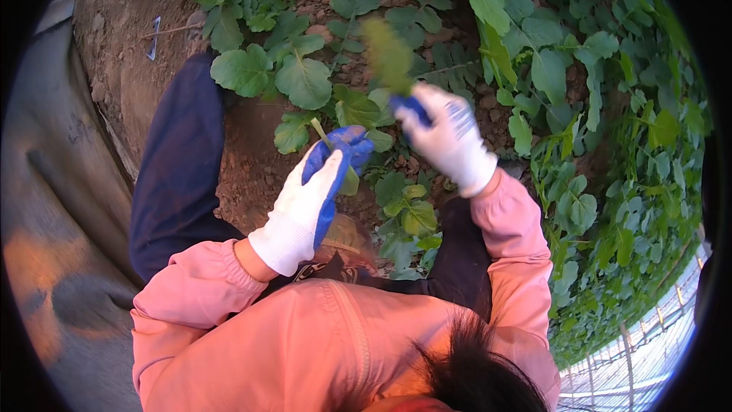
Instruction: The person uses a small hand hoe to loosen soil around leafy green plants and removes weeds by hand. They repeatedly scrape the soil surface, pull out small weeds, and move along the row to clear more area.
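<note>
White gloves with blue coated palms cover both hands. My left hand (326, 177) is closed around a leaf stalk (321, 133), whose pale end sticks up past the fingers while a bit of green leaf shows below them. To its right and a little farther out, my right hand (443, 129) grips a green leaf (389, 54) at its base; the leaf is blurred. Lobed leafy plants (303, 80) grow from the soil just beyond and beneath my hands. A smaller plant (414, 212) stands between my knees.
Dense rows of leafy plants (572, 80) fill the right side. Brown soil (126, 28) lies at the upper left, with a small pale scrap (154, 39) on it. Dark sheeting (63, 183) runs along the left edge. A framed translucent wall (629, 360) shows at the lower right.
</note>
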### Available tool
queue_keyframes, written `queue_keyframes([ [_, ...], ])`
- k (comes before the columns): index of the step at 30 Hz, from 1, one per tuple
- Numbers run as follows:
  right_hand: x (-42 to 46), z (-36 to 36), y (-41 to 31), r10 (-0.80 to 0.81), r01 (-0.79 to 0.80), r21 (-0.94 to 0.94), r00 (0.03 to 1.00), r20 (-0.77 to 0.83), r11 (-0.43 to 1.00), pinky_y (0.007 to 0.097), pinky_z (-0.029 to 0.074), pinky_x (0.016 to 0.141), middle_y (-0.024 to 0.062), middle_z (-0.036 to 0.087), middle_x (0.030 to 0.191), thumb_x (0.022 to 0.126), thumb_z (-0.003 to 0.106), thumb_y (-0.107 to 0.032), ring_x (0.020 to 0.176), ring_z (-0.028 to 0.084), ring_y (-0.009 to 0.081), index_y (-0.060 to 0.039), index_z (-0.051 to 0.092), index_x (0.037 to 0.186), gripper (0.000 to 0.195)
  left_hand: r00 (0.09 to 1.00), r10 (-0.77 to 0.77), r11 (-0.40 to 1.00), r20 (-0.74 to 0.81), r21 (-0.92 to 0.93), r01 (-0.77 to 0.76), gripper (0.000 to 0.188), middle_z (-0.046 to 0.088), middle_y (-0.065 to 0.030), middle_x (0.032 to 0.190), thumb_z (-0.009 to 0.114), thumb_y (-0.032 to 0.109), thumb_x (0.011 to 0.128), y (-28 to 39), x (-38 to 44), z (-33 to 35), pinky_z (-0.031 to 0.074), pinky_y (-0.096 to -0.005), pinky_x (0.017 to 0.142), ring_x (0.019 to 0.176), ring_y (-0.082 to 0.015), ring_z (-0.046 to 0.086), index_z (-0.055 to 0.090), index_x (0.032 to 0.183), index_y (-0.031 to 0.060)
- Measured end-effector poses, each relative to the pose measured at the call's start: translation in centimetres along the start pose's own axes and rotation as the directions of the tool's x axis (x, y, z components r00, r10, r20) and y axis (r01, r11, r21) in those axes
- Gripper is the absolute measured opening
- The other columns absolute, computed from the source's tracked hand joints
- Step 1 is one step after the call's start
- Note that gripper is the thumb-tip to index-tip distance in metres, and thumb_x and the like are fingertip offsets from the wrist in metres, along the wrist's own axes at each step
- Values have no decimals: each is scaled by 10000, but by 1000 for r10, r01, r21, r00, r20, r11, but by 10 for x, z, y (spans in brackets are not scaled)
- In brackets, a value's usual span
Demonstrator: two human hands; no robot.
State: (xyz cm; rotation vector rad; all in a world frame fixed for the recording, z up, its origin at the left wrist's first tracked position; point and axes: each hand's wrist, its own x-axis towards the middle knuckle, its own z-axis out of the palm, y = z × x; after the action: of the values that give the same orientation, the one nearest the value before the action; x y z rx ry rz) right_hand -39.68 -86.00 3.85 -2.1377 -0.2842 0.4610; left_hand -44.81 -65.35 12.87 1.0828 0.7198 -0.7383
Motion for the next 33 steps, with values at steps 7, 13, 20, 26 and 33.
queue_keyframes([
  [7, -43, 21, -57, -220, 241, -86, 954, 203, 967, 368, 517, 595, 140, 621, 820, 858, 660, -233, 701, 643, 284, 52, 560, 1122, 401, 981, 135, 813, 143, 549, -192, 420, 432, -154, 1420, 409, 46, 1014, -15, -13, -6, 431, -343, 1035, 1247, -267, 484, 368, 1426, -20],
  [13, -61, 30, -73, -322, 359, -91, 903, 284, 929, 344, 487, 544, 109, 586, 795, 893, 616, -280, 625, 628, 238, -7, 555, 1098, 347, 991, -106, 992, -79, 57, 110, 433, 583, -151, 1246, 380, 257, 1062, -12, -3, 1, 438, -348, 1021, 1160, -257, 570, 395, 1401, -12],
  [20, -15, 9, 24, 361, -296, 620, 932, 22, 726, 404, 531, 729, 212, 684, 925, 928, 583, -301, 831, 683, 352, -18, 662, 1062, 323, 992, 117, 975, -57, 197, -103, 515, 569, -108, 1202, 411, 391, 1045, 6, 6, -7, 418, -431, 1051, 1184, -260, 539, 423, 1374, -6],
  [26, -20, 53, 63, 437, -493, 160, 851, 291, 855, 397, 518, 690, 159, 650, 767, 953, 557, -445, 742, 672, 275, 38, 546, 1021, 487, 993, 122, 957, 3, 266, -118, 529, 573, -105, 1205, 415, 405, 1043, 3, 6, -10, 420, -418, 1045, 1175, -251, 548, 417, 1383, 0],
  [33, -48, 99, 46, 105, -192, 668, 980, 168, 719, 344, 367, 1100, 243, 377, 1502, 908, 648, -447, 1367, 423, 285, -38, 89, 1552, 946, 999, 21, 909, 50, 415, -40, 530, 572, -132, 1237, 434, 403, 1033, 5, 4, -3, 442, -410, 1010, 1152, -254, 564, 428, 1374, -3],
])
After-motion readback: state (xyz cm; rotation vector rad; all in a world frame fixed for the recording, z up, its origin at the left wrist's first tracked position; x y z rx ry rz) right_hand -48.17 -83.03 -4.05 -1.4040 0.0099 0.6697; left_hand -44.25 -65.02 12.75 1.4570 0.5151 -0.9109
